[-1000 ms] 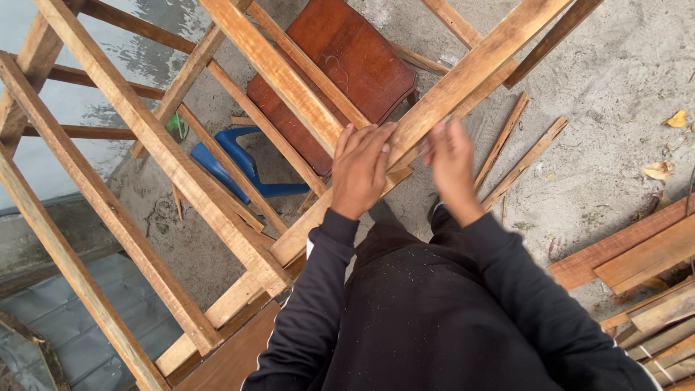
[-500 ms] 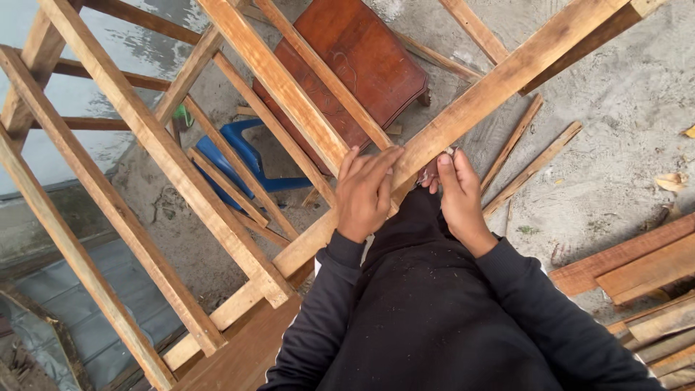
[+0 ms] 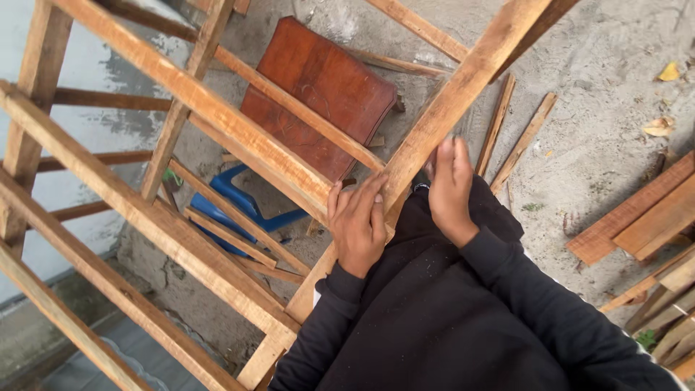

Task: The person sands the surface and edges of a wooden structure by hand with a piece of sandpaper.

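Steadying the frame point(image 3: 217, 123), the left hand point(image 3: 360, 224) lies flat on the rail point(image 3: 441, 116), ungripped, while the right hand point(image 3: 452, 188) presses open-fingered beside it.

Below me, a reddish-brown board point(image 3: 322, 90) lies flat on the sandy ground point(image 3: 601, 80), its far corner toward the top of my view. Just beside its near edge sits a blue plastic object point(image 3: 232, 206), partly hidden, its kind unclear. Two thin wooden slats point(image 3: 523, 141) lie side by side on the sand to my right. Farther right, a stack of planks point(image 3: 641, 217) rests at a slant, with more offcuts point(image 3: 666, 318) below it. Dry yellow leaves point(image 3: 666, 127) lie scattered near the upper right. A pale wall point(image 3: 79, 130) stands at my left.
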